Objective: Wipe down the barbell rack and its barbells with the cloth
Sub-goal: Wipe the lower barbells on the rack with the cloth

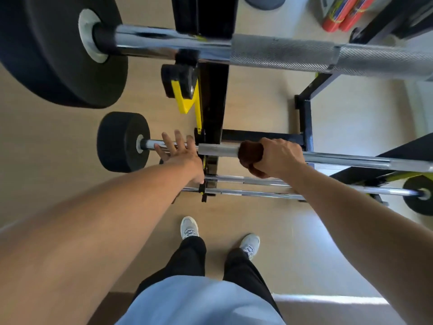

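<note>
A black and yellow barbell rack [212,95] stands in front of me with several barbells on it. My right hand [278,157] grips a dark brown cloth [250,152] wrapped round the shaft of a middle barbell [339,158]. My left hand [179,150] lies with straight, spread fingers over the same bar's left end, beside its small black weight [123,141]. A thicker barbell [281,51] with a large black plate [54,50] rests higher up. Two thin bars [246,186] sit lower.
Wooden floor [257,95] lies under the rack. Red cylinders [339,17] lie at the top right. Another black weight [419,195] is at the right edge. My feet in grey shoes [189,227] stand just before the rack.
</note>
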Available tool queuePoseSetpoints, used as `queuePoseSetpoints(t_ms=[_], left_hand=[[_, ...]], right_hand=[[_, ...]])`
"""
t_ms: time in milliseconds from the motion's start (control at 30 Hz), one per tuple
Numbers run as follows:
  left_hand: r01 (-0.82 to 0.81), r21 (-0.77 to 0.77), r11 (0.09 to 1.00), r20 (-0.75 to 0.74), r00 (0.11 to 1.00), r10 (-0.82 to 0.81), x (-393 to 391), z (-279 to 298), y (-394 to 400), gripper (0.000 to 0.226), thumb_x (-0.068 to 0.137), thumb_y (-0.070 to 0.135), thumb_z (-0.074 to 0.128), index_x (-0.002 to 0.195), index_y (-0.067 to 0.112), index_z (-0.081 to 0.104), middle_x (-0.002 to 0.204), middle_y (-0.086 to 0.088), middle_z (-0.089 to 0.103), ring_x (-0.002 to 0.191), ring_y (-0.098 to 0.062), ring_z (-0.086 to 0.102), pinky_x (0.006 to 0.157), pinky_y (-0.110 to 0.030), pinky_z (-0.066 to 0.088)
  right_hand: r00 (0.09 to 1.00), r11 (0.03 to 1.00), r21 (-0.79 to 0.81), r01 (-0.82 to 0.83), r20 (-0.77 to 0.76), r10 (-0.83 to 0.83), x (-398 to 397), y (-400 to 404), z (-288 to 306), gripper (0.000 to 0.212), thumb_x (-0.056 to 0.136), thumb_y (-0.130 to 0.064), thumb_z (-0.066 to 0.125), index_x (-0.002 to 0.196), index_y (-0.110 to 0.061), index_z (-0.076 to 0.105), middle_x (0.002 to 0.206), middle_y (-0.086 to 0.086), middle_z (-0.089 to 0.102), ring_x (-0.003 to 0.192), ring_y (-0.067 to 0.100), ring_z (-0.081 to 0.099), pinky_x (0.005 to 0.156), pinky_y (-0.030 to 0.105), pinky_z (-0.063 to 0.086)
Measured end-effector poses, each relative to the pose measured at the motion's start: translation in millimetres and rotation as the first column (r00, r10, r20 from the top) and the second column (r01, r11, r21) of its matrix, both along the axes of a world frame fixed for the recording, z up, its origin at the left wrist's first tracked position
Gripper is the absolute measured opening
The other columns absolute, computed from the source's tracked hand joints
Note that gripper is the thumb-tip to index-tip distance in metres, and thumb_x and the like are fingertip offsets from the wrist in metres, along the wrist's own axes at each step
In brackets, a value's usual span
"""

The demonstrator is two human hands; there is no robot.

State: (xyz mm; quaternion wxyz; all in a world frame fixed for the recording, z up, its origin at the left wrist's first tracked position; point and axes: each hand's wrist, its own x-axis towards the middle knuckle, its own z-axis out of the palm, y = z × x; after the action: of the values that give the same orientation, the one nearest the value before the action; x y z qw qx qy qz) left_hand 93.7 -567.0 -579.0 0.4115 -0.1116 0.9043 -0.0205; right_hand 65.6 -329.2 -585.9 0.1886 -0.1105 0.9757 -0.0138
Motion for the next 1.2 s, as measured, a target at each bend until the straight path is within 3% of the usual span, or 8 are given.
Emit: queuePoseSetpoints(t_ms=[100, 300, 433, 633, 767, 900, 1033, 1200], left_hand=[[0.001, 0.007, 1.0, -0.031, 1.0, -0.001, 0, -3, 0, 0.125, 0.082, 0.033, 0.077, 0.155, 0.014, -0.022, 0.158, -0.021, -0.036, 0.141, -0.054, -0.031, 0.115, -0.07, -0.009], [0.024, 0.012, 1.0, -0.043, 0.999, -0.024, 0, -9, -1, 0.123, 0.082, 0.029, 0.075, 0.155, 0.013, -0.022, 0.158, -0.023, -0.034, 0.141, -0.056, -0.03, 0.114, -0.072, -0.007], [-0.008, -0.023, 1.0, -0.027, 1.0, 0.007, -2, -13, -1, 0.122, 0.083, 0.029, 0.073, 0.155, 0.015, -0.025, 0.158, -0.02, -0.037, 0.14, -0.055, -0.033, 0.114, -0.071, -0.007], [0.007, -0.039, 0.999, -0.008, 1.0, -0.008, -2, -8, 1, 0.122, 0.085, 0.034, 0.074, 0.155, 0.013, -0.024, 0.159, -0.02, -0.035, 0.142, -0.054, -0.029, 0.116, -0.07, -0.005], [0.009, -0.026, 1.0, -0.017, 1.0, -0.009, -2, -9, 0, 0.124, 0.082, 0.036, 0.075, 0.154, 0.012, -0.023, 0.159, -0.022, -0.032, 0.143, -0.055, -0.027, 0.115, -0.071, -0.005], [0.018, -0.004, 1.0, -0.043, 0.999, -0.018, -2, -12, -1, 0.121, 0.082, 0.033, 0.073, 0.154, 0.01, -0.021, 0.159, -0.025, -0.03, 0.142, -0.058, -0.025, 0.114, -0.073, -0.004], [0.027, -0.013, 1.0, -0.046, 0.999, -0.027, -1, -14, -1, 0.121, 0.081, 0.028, 0.073, 0.154, 0.009, -0.022, 0.158, -0.027, -0.03, 0.14, -0.06, -0.026, 0.111, -0.075, -0.006], [0.004, -0.044, 0.999, -0.041, 0.999, -0.005, -2, -16, 1, 0.119, 0.084, 0.029, 0.071, 0.155, 0.012, -0.024, 0.159, -0.023, -0.033, 0.14, -0.057, -0.03, 0.111, -0.073, -0.009]], right_hand=[[0.997, 0.997, 0.047, 0.067, -0.027, -0.066, 1, 19, -2, 0.044, 0.078, -0.064, 0.072, 0.105, -0.033, 0.059, 0.084, -0.01, 0.064, 0.075, 0.014, 0.055, 0.072, 0.032, 0.044], [0.999, 0.997, -0.077, -0.021, 0.043, 0.024, -3, -59, 2, 0.029, 0.088, -0.042, 0.071, 0.11, -0.028, 0.059, 0.084, -0.008, 0.063, 0.072, 0.012, 0.058, 0.068, 0.029, 0.042], [0.993, 0.989, -0.131, -0.071, -0.104, 0.057, 7, -126, -9, 0.022, 0.09, -0.035, 0.069, 0.106, -0.023, 0.06, 0.089, -0.002, 0.066, 0.08, 0.02, 0.065, 0.073, 0.034, 0.045], [0.99, 0.985, -0.128, -0.12, -0.095, 0.108, 2, -87, -11, 0.023, 0.091, -0.034, 0.067, 0.111, -0.026, 0.061, 0.081, -0.006, 0.06, 0.072, 0.017, 0.058, 0.068, 0.032, 0.043], [0.998, 0.997, -0.057, -0.054, -0.033, 0.052, -1, -23, -8, 0.026, 0.089, -0.049, 0.068, 0.105, -0.031, 0.058, 0.079, -0.01, 0.062, 0.069, 0.012, 0.057, 0.064, 0.028, 0.04], [1.0, 1.0, 0.009, 0.025, -0.006, -0.025, 0, -7, -3, 0.027, 0.086, -0.042, 0.071, 0.108, -0.03, 0.06, 0.082, -0.009, 0.062, 0.073, 0.013, 0.057, 0.069, 0.03, 0.04], [0.999, 0.998, -0.045, 0.034, 0.002, -0.034, 2, -55, -3, 0.021, 0.092, -0.032, 0.068, 0.11, -0.026, 0.061, 0.084, -0.005, 0.062, 0.075, 0.014, 0.059, 0.074, 0.031, 0.046], [0.997, 0.997, -0.049, -0.058, -0.06, 0.055, 1, -135, -11, 0.012, 0.097, -0.026, 0.06, 0.107, -0.02, 0.065, 0.094, 0.003, 0.07, 0.082, 0.024, 0.065, 0.066, 0.032, 0.042]])
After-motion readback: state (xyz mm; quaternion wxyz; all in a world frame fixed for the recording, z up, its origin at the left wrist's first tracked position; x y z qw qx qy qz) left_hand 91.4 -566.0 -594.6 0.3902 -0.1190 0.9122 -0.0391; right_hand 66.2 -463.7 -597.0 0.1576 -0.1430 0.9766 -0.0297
